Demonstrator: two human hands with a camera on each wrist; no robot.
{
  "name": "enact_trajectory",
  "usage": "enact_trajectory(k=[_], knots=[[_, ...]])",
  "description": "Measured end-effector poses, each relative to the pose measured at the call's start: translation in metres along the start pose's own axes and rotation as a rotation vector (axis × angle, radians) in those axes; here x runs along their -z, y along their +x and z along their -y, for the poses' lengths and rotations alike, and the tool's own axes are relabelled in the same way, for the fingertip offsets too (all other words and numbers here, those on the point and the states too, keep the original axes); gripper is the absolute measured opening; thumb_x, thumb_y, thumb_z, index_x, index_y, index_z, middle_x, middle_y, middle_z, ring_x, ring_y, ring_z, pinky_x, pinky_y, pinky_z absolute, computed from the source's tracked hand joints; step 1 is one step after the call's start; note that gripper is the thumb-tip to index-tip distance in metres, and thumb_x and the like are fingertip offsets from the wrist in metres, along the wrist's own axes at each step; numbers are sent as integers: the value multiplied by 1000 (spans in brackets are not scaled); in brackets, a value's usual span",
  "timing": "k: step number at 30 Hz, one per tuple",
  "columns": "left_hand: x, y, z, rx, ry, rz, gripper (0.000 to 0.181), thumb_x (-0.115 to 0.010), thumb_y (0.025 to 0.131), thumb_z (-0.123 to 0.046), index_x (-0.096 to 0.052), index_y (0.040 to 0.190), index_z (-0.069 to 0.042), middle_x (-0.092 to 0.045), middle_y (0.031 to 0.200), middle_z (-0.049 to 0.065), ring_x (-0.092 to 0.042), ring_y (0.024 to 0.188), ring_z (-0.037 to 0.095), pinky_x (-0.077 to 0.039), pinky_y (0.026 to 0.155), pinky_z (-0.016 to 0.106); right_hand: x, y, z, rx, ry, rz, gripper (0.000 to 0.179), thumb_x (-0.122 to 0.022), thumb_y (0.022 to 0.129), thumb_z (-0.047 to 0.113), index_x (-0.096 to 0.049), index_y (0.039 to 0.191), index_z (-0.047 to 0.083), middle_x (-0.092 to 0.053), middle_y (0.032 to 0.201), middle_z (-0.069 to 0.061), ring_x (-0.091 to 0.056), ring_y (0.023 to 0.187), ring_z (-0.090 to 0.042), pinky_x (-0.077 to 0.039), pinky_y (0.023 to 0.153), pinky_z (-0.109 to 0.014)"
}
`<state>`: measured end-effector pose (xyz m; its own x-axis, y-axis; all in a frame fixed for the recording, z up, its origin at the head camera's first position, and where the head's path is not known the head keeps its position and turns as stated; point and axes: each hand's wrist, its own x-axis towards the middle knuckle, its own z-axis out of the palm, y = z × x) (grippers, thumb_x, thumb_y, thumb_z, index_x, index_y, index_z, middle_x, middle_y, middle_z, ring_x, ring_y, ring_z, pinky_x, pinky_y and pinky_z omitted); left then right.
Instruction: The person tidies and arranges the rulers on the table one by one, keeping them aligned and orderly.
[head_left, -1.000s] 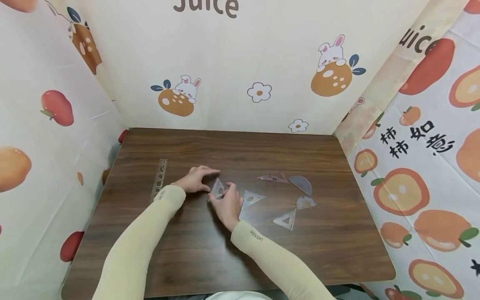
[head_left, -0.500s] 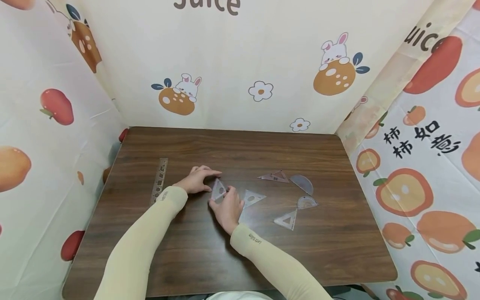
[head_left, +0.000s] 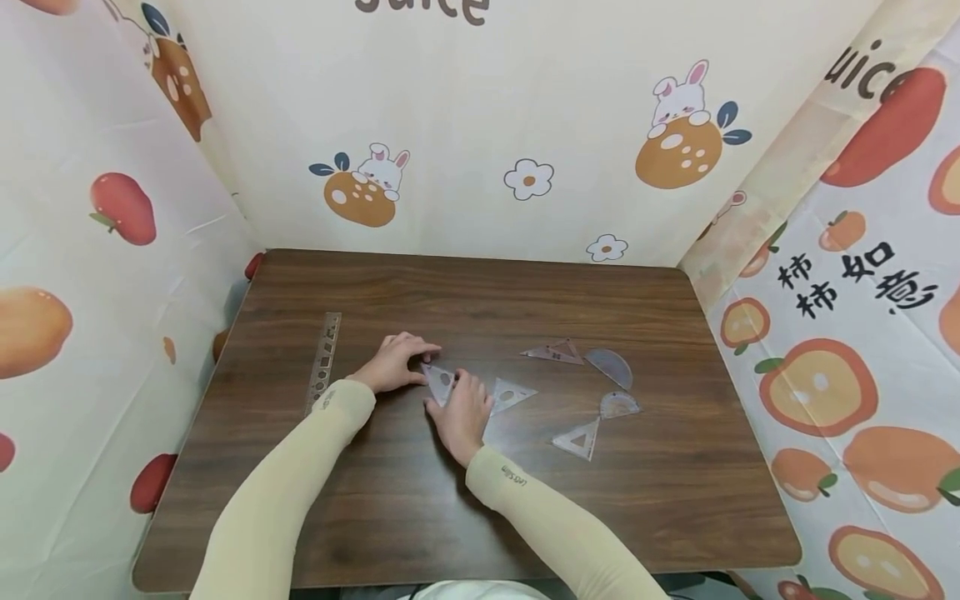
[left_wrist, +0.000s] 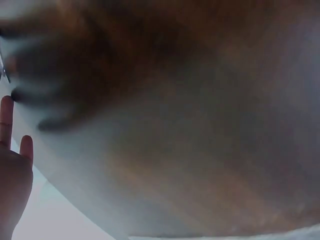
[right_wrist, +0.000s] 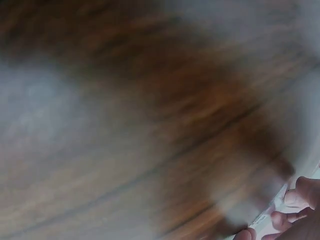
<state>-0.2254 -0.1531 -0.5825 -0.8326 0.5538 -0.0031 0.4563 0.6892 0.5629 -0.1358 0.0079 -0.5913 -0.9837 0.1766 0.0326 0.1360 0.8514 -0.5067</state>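
Observation:
A clear triangular set square (head_left: 438, 381) with a round hole lies between the two hands in the head view. My right hand (head_left: 463, 415) pinches its right side, with thumb and fingers partly covering it. At its upper left corner is my left hand (head_left: 393, 364), thumb and forefinger spread around that corner; the fingers look extended. In the left wrist view the left hand (left_wrist: 14, 175) shows at the left edge, beside a sliver of clear plastic. The right wrist view has the right fingers (right_wrist: 295, 215) on the set square's edge (right_wrist: 267, 212), low in the corner.
Right of the hands lie another holed set square (head_left: 512, 395), a pinkish set square (head_left: 555, 352), a third set square (head_left: 577, 439), a larger protractor (head_left: 611, 367) and a smaller protractor (head_left: 619, 405). A ruler (head_left: 324, 362) lies at the left on the wooden table (head_left: 405, 517).
The set square between the hands has turned anticlockwise, its top corner swinging to the upper left. Both hands stay nearly in place; the head view has shifted slightly.

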Motion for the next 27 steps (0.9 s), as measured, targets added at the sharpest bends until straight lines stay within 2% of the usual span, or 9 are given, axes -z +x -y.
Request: enact_trajectory(k=[4,9,15,19,27], knots=[[-10,-9,0,-13,20,-54,51,-79,78,-34,-65,125,-18,-63,96,-3,-49,101,19,-30,95,47,2,2,-8,14,-38,6,64,-77,74,50,-58,125,15,-61,116,-4,-53,109,-25,-36,92,-45],[-20,-20,-1,1,37,-129,48,-78,78,-38,-69,120,-18,-60,96,-2,-46,97,17,-29,97,49,5,4,-17,52,-59,-23,56,-75,76,51,-64,119,16,-61,111,-4,-53,104,-24,-35,89,-43],[-26,-30,-6,51,39,-173,45,-78,76,-42,-72,116,-20,-57,96,-3,-47,100,18,-29,101,50,6,5,-25,121,-40,-49,47,-76,78,47,-68,114,17,-60,104,-2,-53,98,-21,-35,84,-39],[-28,-32,-13,86,21,-206,40,-79,75,-39,-74,110,-20,-58,95,-2,-47,99,21,-30,98,50,8,7,-27,141,-25,-43,43,-75,79,44,-70,112,18,-62,105,-1,-55,98,-20,-35,82,-37],[-33,-33,-22,187,-80,-260,32,-81,74,-33,-76,102,-18,-62,97,1,-48,106,25,-27,99,50,9,9,-29,154,29,-35,38,-76,79,40,-70,109,17,-63,104,-1,-55,97,-20,-34,83,-37]])
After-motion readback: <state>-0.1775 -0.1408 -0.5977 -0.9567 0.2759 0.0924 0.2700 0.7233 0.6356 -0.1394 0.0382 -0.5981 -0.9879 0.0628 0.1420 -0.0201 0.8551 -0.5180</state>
